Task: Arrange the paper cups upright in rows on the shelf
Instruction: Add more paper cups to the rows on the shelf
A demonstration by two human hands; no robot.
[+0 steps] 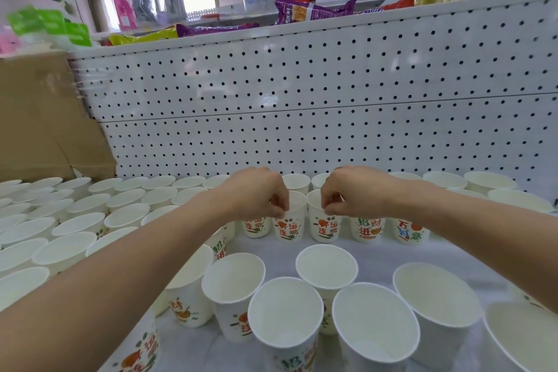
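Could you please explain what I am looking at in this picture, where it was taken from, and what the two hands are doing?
There is no machine here: a person wears a wide-angle camera on the head, looking forward and down along both bare arms. The left hand pinches the rim of one printed paper cup with its fingers, and the right hand pinches the rim of the cup beside it. Both cups stand upright on the white shelf, in a row with others. Many more upright cups fill the left side and the front. Behind stands a white pegboard panel, with a cardboard box to the left and packaged goods above.
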